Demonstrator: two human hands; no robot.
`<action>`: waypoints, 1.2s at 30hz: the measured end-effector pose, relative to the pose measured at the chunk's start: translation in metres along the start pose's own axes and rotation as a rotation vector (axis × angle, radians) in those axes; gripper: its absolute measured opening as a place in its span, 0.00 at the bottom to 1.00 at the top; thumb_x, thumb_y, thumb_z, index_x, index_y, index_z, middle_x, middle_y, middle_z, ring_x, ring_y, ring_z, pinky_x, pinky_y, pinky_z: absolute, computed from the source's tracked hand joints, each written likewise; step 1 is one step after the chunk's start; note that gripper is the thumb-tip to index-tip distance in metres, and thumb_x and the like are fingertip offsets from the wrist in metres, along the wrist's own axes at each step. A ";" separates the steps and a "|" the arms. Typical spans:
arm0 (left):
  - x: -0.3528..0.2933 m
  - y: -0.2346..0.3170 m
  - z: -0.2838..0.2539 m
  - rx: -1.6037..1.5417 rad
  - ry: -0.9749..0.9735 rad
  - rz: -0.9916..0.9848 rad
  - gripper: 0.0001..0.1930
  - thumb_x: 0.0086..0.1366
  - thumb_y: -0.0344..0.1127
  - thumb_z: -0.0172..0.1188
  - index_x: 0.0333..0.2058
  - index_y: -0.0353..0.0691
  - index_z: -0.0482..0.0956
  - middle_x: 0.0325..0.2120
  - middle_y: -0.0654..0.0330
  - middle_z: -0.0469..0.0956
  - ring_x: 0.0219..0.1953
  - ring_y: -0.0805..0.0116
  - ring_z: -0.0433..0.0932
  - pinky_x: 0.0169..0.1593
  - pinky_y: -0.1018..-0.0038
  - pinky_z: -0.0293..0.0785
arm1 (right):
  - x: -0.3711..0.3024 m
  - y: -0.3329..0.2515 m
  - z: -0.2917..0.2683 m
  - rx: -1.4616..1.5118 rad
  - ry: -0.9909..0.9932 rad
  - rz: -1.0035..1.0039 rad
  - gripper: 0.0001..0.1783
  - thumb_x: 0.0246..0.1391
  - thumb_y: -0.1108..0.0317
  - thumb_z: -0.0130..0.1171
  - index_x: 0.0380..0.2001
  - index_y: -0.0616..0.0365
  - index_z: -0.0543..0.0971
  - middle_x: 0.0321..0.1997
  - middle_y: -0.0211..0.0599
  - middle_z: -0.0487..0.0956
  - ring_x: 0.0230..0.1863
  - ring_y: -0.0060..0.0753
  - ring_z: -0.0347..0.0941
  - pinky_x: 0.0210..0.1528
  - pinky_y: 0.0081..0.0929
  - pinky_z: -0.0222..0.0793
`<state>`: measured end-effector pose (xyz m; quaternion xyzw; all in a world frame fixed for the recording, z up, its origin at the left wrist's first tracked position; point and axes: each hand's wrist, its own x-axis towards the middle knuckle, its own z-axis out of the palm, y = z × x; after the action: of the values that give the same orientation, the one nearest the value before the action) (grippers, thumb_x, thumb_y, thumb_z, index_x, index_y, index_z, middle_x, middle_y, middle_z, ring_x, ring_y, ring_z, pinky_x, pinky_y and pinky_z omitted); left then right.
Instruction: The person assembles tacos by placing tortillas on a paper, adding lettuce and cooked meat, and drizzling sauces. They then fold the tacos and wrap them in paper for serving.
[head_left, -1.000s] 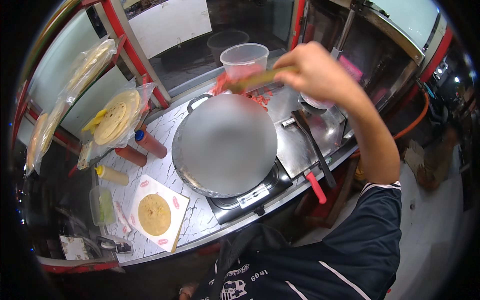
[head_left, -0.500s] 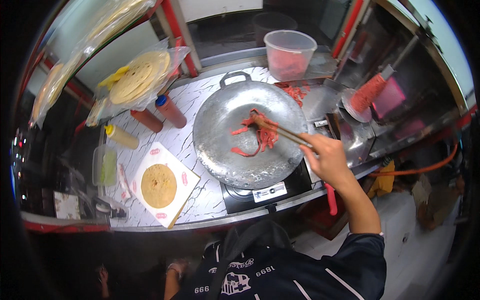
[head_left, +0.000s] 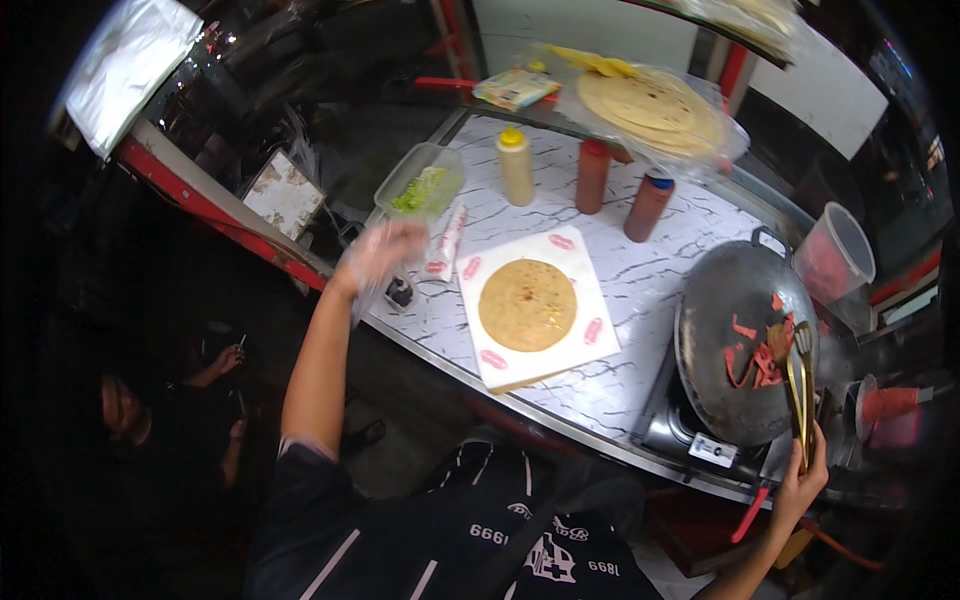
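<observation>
Tongs lay across the right side of the round metal pan, tips beside the red meat strips. The right hand had its fingers curled around their rear end, a grip that probably kept the skin back from the hot metal. Whether the tips pinched any meat could not be told.

The left hand, blurred and in what looked like a clear plastic glove, hung over the near left edge of the surface, just beside the clear box of chopped greens. Its fingers seemed bent, but how far apart they were, or whether they held anything, could not be told. The glove was perhaps for touching food directly.

The flatbread lay flat on white paper between the two hands, likely for easy reach from either side; the sheet kept it off the surface. The cream-coloured bottle and two red bottles stood upright behind it, presumably to leave the front free. The pan sat on a stove, which supported its wide bowl.
</observation>
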<state>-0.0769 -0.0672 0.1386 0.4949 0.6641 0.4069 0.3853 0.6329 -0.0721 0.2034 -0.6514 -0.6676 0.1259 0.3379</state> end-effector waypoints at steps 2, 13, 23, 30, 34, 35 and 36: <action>0.084 -0.025 -0.046 0.402 0.168 0.039 0.19 0.65 0.36 0.63 0.54 0.37 0.82 0.49 0.49 0.84 0.48 0.56 0.84 0.52 0.64 0.80 | -0.004 -0.027 0.012 0.007 0.058 -0.055 0.20 0.67 0.75 0.56 0.60 0.71 0.75 0.49 0.46 0.84 0.50 0.29 0.78 0.54 0.28 0.72; 0.236 -0.094 -0.076 1.171 -0.104 -0.056 0.17 0.64 0.35 0.59 0.48 0.34 0.85 0.52 0.40 0.81 0.56 0.44 0.81 0.57 0.58 0.79 | -0.080 -0.136 0.072 0.083 0.135 0.025 0.21 0.66 0.76 0.56 0.60 0.72 0.75 0.51 0.45 0.82 0.50 0.31 0.79 0.55 0.26 0.72; 0.204 -0.033 -0.105 1.130 -0.015 0.012 0.15 0.61 0.36 0.62 0.44 0.37 0.87 0.48 0.45 0.84 0.54 0.46 0.82 0.58 0.61 0.78 | -0.086 -0.139 0.101 0.211 0.105 0.056 0.23 0.66 0.75 0.57 0.62 0.72 0.73 0.52 0.44 0.82 0.51 0.30 0.79 0.56 0.25 0.72; 0.128 0.081 -0.060 0.782 -0.013 0.250 0.10 0.54 0.33 0.68 0.37 0.42 0.87 0.35 0.51 0.85 0.39 0.55 0.85 0.48 0.66 0.80 | -0.081 -0.109 0.094 0.279 0.064 -0.002 0.24 0.65 0.77 0.57 0.63 0.72 0.73 0.55 0.45 0.81 0.53 0.31 0.79 0.58 0.26 0.71; 0.095 0.109 0.019 0.575 -0.287 0.249 0.10 0.53 0.30 0.70 0.36 0.39 0.87 0.32 0.53 0.85 0.35 0.62 0.84 0.43 0.66 0.80 | -0.074 -0.109 0.097 0.350 0.048 0.027 0.24 0.63 0.80 0.57 0.62 0.70 0.74 0.53 0.42 0.82 0.51 0.27 0.78 0.56 0.24 0.71; 0.088 0.104 0.036 0.505 -0.368 0.203 0.10 0.53 0.30 0.70 0.36 0.40 0.87 0.32 0.53 0.85 0.34 0.63 0.83 0.43 0.66 0.80 | -0.071 -0.113 0.095 0.341 0.008 0.037 0.25 0.61 0.79 0.59 0.62 0.68 0.75 0.49 0.40 0.83 0.47 0.25 0.79 0.53 0.23 0.72; 0.082 0.100 0.060 0.509 -0.432 0.184 0.10 0.54 0.28 0.70 0.36 0.39 0.87 0.33 0.54 0.85 0.37 0.64 0.83 0.45 0.66 0.79 | -0.072 -0.110 0.097 0.338 0.014 0.009 0.25 0.59 0.78 0.62 0.61 0.66 0.77 0.46 0.38 0.84 0.43 0.23 0.79 0.49 0.22 0.73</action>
<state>-0.0052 0.0394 0.1997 0.7075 0.6002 0.1472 0.3430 0.4813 -0.1274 0.1777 -0.5891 -0.6317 0.2332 0.4467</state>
